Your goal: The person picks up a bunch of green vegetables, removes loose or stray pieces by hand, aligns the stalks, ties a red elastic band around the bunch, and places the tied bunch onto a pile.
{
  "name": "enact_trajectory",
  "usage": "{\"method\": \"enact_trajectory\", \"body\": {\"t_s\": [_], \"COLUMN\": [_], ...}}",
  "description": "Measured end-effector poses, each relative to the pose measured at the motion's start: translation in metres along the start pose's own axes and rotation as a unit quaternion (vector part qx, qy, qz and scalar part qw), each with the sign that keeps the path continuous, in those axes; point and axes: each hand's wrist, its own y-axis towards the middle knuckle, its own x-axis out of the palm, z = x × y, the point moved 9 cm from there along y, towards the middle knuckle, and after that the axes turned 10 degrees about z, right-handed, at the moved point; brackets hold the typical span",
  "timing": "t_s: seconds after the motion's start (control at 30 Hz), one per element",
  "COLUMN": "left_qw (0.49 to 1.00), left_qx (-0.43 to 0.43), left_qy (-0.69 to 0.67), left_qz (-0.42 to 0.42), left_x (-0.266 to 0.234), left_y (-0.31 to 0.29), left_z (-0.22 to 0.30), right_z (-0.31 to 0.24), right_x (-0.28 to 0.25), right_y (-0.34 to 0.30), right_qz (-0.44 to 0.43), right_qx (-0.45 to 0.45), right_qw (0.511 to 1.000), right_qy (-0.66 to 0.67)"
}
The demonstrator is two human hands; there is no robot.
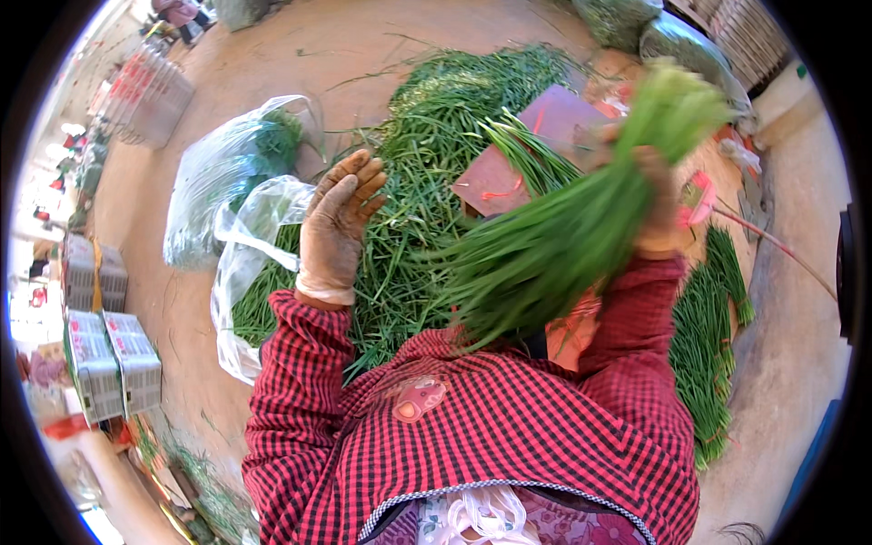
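Note:
My right hand [656,195] is closed around a thick bunch of garlic chives [554,245]. The pale stem ends point up and to the right, and the green leaves hang down to the left, smeared by motion. My left hand [338,222], in a dirty glove, is raised and holds nothing, its fingers stretched out and slightly curled. A heap of loose chives [409,191] lies behind and below it. Between the hands and beyond, a smaller bundle of chives [531,154] rests on a reddish board [568,118] with red ties on it.
Clear plastic bags [204,191] of greens stand at the left. Tied chive bundles [699,363] lie in a row at the right, near a thin red stick [777,241]. Stacked crates [145,95], bound cartons [113,363] and full sacks [690,50] stand farther out. Another person [182,14] is far off.

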Motion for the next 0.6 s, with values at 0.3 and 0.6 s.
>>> {"method": "enact_trajectory", "body": {"t_s": [0.3, 0.6], "left_qw": [0.959, 0.937], "left_qx": [-0.171, -0.028], "left_qy": [0.224, 0.344], "left_qz": [-0.021, -0.043], "left_x": [0.002, 0.079], "left_y": [0.005, 0.119], "left_z": [-0.092, -0.156], "right_z": [-0.166, -0.039], "right_x": [-0.065, -0.117], "right_y": [-0.070, 0.114], "right_qz": [0.195, 0.045], "right_qx": [-0.061, 0.117], "right_qw": [0.880, 0.738], "right_qy": [-0.428, -0.663]}}
